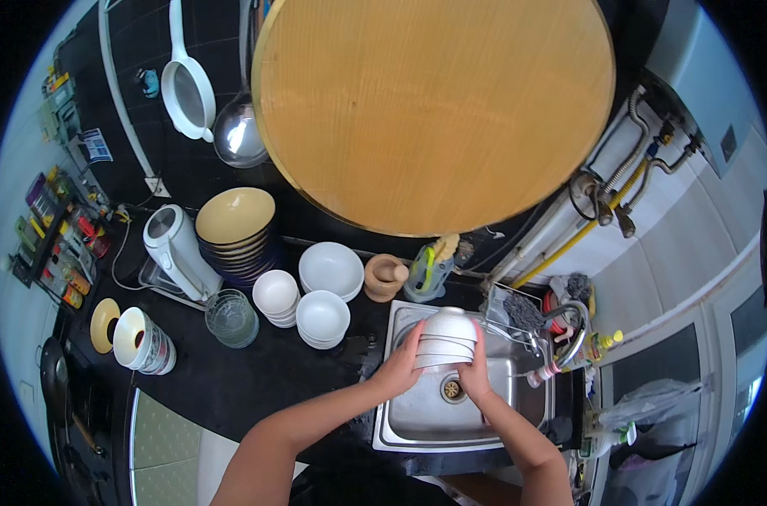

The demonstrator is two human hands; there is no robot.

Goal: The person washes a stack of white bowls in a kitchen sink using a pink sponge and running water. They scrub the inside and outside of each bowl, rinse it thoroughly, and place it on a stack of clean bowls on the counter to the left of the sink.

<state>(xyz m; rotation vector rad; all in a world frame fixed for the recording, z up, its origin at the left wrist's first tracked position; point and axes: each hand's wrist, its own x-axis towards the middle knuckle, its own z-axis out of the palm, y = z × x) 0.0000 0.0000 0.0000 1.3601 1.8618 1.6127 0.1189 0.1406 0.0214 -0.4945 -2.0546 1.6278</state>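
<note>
Both hands full: left hand (403, 367) and right hand (476, 375) clamp one white bowl stack (447, 341) from either side, spread about as wide as the bowls. Bowls nested, feet up, rims down; exact count hard to read.

Stack sits between the palms, over the sink (400, 432). Height above the basin floor: can't tell.

Clearances:
- Left hand: tight to the sink's left rim, wrist crossing it. Further left, a strip of bare black counter (257, 392), then a stack of larger white bowls (324, 319), well apart from the fingers.
- Beyond left hand, a bit to its left: wooden mortar (378, 287) with pestle, off the sink's far left corner.
- Straight beyond the hands: clear plastic holder (424, 274), just past the far rim.
- Right of right hand: bare steel, then the faucet (581, 325), its pink-and-white nozzle (541, 374) pointing in over the right wall. Tightest obstacle on that side.
- Beyond right hand, to its right: dark scrubber (521, 310) in a wire rack at the far right corner.
- Nearer the person: drain (453, 389) just past the bowl rims, then open basin floor to the near rim. Most room is there.
</note>
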